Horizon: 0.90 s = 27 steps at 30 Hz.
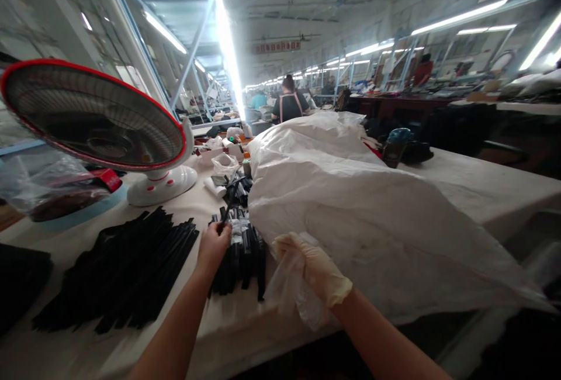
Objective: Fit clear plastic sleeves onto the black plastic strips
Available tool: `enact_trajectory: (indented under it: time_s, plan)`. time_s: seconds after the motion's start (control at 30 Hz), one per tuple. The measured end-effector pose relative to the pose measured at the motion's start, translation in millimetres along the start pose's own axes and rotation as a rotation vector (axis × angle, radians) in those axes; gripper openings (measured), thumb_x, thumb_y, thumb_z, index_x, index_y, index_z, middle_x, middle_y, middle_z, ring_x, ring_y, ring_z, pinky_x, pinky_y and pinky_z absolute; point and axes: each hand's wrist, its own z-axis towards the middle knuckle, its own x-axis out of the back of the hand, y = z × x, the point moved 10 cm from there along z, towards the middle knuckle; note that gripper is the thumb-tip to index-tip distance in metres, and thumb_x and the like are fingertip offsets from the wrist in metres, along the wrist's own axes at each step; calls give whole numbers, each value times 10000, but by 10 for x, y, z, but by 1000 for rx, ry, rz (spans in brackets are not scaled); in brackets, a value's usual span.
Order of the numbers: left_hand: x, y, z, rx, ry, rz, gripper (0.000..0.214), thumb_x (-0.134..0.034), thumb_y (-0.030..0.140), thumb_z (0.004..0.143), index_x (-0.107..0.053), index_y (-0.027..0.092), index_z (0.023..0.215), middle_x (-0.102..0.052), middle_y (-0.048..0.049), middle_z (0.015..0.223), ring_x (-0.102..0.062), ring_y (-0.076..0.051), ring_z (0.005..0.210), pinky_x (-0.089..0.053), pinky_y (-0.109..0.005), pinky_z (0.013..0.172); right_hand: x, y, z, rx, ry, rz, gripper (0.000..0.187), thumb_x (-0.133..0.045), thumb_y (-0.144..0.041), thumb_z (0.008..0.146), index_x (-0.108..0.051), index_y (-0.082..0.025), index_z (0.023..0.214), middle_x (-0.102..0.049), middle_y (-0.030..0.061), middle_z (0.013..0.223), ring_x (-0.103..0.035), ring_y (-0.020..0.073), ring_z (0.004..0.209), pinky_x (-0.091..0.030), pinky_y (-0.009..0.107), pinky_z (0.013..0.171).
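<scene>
White cloth-covered surface (245, 321): bare left hand (213, 245) pinching a thin black strip (228, 207) beside the big white plastic sack (350, 216), which the gloved right hand (313, 269), curled on a clear bag (284, 292), could tip onto the stacked strips (241, 251).

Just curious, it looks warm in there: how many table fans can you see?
1: a red-rimmed table fan on the table's left side. Others may be hidden farther back.

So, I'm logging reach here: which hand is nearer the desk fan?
Left. The left hand is at the black strips, just right of the desk fan; the gloved right hand is farther right.
</scene>
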Motion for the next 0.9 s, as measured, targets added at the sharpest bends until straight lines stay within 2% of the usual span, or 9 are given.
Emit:
enact_trajectory:
  time_s: [0.07, 0.13, 0.2, 0.27, 0.33, 0.5, 0.7, 0.83, 0.9]
  plan:
    - [-26, 147, -292, -31, -62, -10, 358, -538, 502, 736, -587, 158, 822, -638, -49, 777, -596, -256, 845, -447, -346, 760, 25, 15, 34, 6, 17, 7, 303, -737, -402, 635, -700, -120, 740, -721, 62, 764, -657, 168, 759, -470, 306, 817]
    - [-171, 273, -648, -37, -197, -53, 380, -544, 539, 713, -591, 170, 787, -616, -6, 676, -592, -204, 678, -461, -299, 646, 10, 20, 67, 19, 23, 1, 325, -740, -425, 616, -694, -123, 727, -714, 55, 737, -653, 168, 736, -474, 304, 793]
    - [-378, 382, -981, -39, -358, -135, 304, -598, 471, 688, -589, 173, 746, -605, 9, 655, -567, -170, 631, -444, -264, 600, -16, -2, 64, 46, 33, -47, 331, -726, -440, 622, -688, -132, 736, -702, 41, 712, -640, 162, 698, -477, 294, 736]
    - [-484, 432, -1171, -17, -421, -191, 219, -611, 392, 682, -589, 175, 702, -590, 19, 628, -542, -150, 602, -425, -245, 573, -35, -70, -5, 102, 54, -156, 339, -687, -463, 659, -682, -141, 766, -690, 34, 721, -619, 153, 676, -460, 268, 646]
    - [-464, 426, -1204, 26, -391, -235, 197, -607, 372, 678, -593, 176, 675, -564, 31, 580, -516, -137, 565, -413, -238, 546, -91, -119, -124, 139, 38, -320, 358, -643, -490, 699, -681, -151, 808, -684, 35, 757, -594, 138, 664, -416, 235, 568]
    - [-262, 427, -1137, 49, -319, -353, 221, -631, 388, 659, -602, 170, 680, -567, 31, 581, -516, -136, 576, -424, -239, 567, -374, 176, -369, -4, -256, -568, 278, -656, -424, 713, -674, -147, 732, -625, -7, 637, -474, 68, 517, -299, 200, 481]
    - [-90, 283, -1247, 53, -254, -285, 330, -557, 486, 746, -618, 172, 827, -561, 22, 635, -504, -145, 607, -404, -247, 594, -258, 137, -272, 23, -143, -532, 310, -657, -438, 704, -629, -132, 664, -579, -18, 559, -398, 47, 442, -251, 197, 440]
    - [-219, 323, -1227, 45, -311, -278, 310, -568, 444, 743, -637, 162, 848, -651, -23, 772, -577, -186, 757, -442, -270, 700, -300, 158, -264, 36, -160, -609, 333, -659, -454, 691, -624, -129, 625, -577, -14, 548, -399, 47, 438, -261, 195, 443]
    - [-340, 402, -1184, 16, -368, -270, 299, -589, 429, 724, -641, 155, 834, -659, -29, 778, -586, -192, 757, -447, -275, 701, -315, 237, -282, 18, -163, -652, 330, -668, -463, 674, -651, -136, 709, -567, -27, 521, -393, 51, 425, -255, 194, 435]
